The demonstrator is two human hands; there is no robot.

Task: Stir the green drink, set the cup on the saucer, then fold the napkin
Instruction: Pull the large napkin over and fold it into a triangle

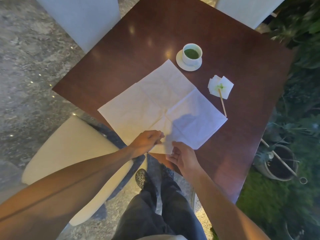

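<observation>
A large white napkin [155, 101] lies spread open like a diamond on the dark wooden table [233, 118]. Its near corner is pinched by both hands: my left hand [147, 142] grips it from the left, my right hand [181, 157] holds it from the right, at the table's near corner. A white cup [192, 53] of green drink stands on its white saucer [180, 60] at the far side. A wooden stir stick [222, 103] rests with its green tip on a small stained paper tissue [220, 87], right of the napkin.
A cream chair [69, 149] stands at the near left and two white chairs [81, 19] at the far side. Potted plants [280, 163] and greenery line the right edge of the table. My legs and a shoe are below the table corner.
</observation>
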